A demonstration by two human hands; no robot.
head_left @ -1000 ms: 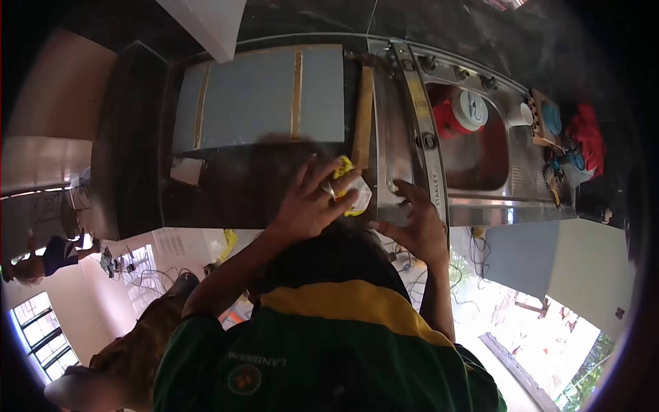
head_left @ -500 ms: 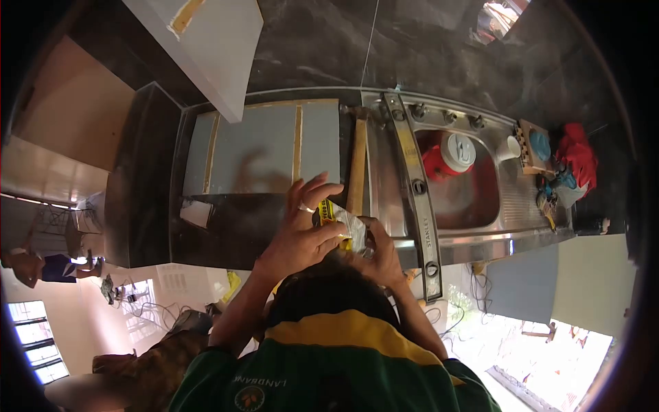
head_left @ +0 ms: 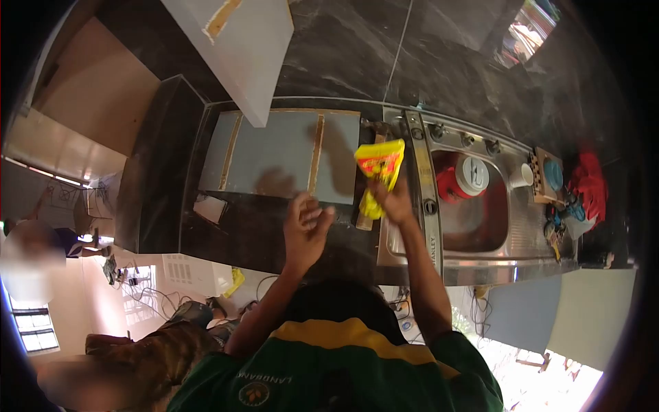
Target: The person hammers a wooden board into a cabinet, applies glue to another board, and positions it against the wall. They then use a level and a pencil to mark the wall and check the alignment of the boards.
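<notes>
Yellow packet (head_left: 382, 161), STANLEY level (head_left: 425, 175), LANDBANK shirt (head_left: 336, 371)

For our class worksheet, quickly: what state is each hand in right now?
Left hand: open, loosely curled, nothing visible in it.
Right hand: closed, holding a yellow packet.

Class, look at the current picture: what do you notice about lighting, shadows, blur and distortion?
Head view: wide-angle distortion bends the dark counter, corners go black; head view: lower right is washed out; head view: shadows fall on the grey panel; head view: print on the yellow packet in the right hand looks soft.
</notes>
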